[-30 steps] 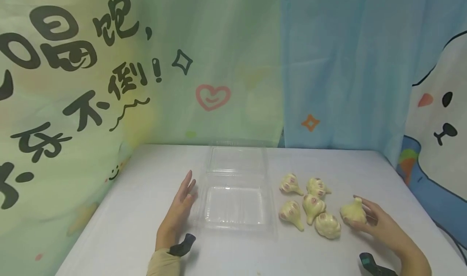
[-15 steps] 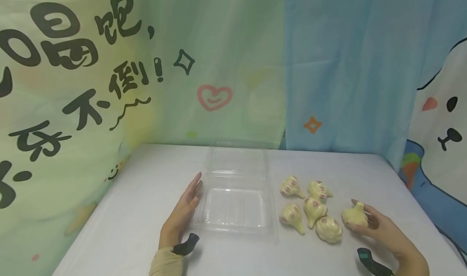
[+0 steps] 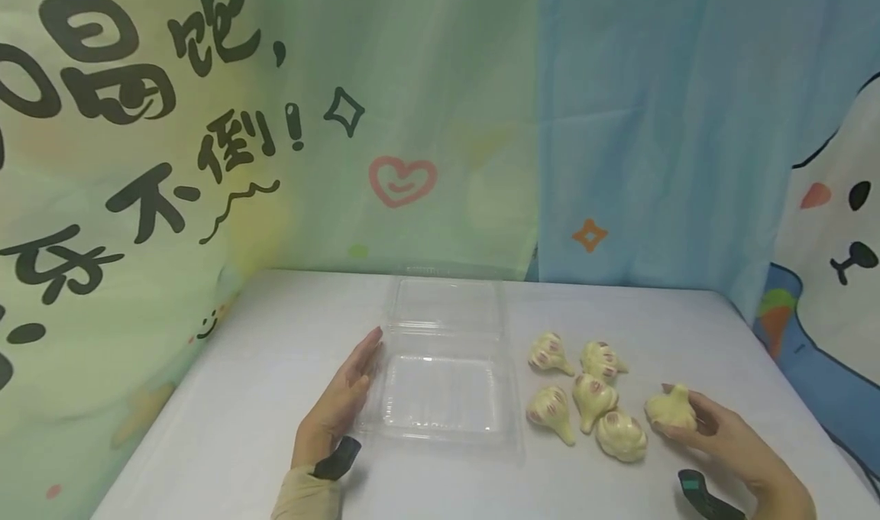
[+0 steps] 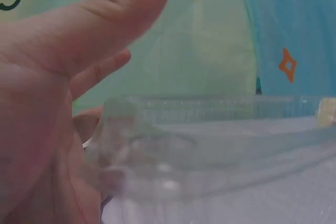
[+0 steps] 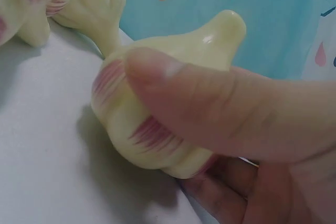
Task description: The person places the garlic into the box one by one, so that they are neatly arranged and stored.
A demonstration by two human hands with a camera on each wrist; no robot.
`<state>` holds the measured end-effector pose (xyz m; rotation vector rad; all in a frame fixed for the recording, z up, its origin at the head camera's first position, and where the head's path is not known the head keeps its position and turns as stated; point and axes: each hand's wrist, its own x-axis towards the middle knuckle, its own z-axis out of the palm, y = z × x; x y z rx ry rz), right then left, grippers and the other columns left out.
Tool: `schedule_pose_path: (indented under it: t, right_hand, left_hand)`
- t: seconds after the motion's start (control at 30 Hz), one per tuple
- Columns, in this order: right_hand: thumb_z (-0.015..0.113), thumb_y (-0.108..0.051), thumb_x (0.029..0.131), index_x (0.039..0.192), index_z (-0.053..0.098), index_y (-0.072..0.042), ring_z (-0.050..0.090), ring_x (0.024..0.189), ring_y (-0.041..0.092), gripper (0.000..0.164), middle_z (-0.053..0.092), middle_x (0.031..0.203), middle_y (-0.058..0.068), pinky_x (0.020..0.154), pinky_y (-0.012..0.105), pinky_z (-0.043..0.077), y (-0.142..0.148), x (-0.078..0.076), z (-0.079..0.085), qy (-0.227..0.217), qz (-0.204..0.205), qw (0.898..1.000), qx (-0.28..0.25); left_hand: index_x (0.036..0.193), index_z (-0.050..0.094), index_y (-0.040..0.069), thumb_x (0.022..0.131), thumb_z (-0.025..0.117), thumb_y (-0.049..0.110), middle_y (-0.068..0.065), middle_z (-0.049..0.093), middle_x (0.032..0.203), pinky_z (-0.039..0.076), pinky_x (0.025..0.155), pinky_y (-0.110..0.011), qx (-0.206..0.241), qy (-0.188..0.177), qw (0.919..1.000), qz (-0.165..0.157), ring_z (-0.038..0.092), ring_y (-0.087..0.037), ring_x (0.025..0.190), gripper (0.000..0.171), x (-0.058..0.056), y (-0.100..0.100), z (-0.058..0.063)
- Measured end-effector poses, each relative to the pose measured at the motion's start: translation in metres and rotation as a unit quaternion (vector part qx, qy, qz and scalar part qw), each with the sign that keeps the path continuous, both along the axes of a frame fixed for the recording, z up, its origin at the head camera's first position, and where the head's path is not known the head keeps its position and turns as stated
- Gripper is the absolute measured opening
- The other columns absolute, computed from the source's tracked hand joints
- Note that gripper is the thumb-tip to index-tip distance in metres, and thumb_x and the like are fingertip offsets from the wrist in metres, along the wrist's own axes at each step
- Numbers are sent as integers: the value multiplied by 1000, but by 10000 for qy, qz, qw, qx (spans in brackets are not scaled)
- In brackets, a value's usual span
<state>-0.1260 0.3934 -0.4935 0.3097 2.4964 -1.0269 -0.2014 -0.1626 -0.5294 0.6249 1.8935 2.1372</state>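
Black lettering (image 3: 133,92), perhaps 唱吧, gripped garlic (image 3: 671,409)

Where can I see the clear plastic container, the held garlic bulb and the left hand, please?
Clear plastic container (image 3: 440,394): head view, on the bare floor of its near half.
Held garlic bulb (image 3: 670,411): head view, on its round body.
Left hand (image 3: 341,399): head view, on the middle of the hand.
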Motion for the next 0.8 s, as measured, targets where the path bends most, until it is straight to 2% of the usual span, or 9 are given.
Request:
schedule_pose_path:
  t: [0.23,0.43,0.63,0.8]
  right_hand:
    - [60,-53,87,149,15,3,25,130,59,95,13,150,36,98,68,34,5,-4,-2,-9,209,9997,114]
    - [64,-48,86,146,23,5,25,129,59,90,19,149,36,98,67,35,2,-7,2,326,534,9979,193]
    - [59,-52,88,144,17,11,30,127,60,95,18,145,41,93,64,42,4,-12,5,-29,590,9970,505]
    - [60,-48,89,142,18,14,30,127,59,92,18,145,41,93,62,43,4,-12,6,79,603,9972,429]
  left_hand:
    - [153,15,12,95,54,37,-15,1,160,-3,117,-43,221,15,9993,-317,-2,-31,148,74,-4,-2,-2]
    - [152,14,7,97,51,31,-18,1,160,-5,117,-44,338,-117,9990,-258,-3,-33,148,70,-3,-4,-1]
    - [152,15,7,99,47,21,-16,3,160,-5,118,-51,280,-160,9992,-233,-2,-33,148,63,-4,-3,-1]
    - [151,17,10,98,49,20,-13,7,161,-3,118,-51,214,-282,9993,-148,-1,-32,148,63,-4,-2,0]
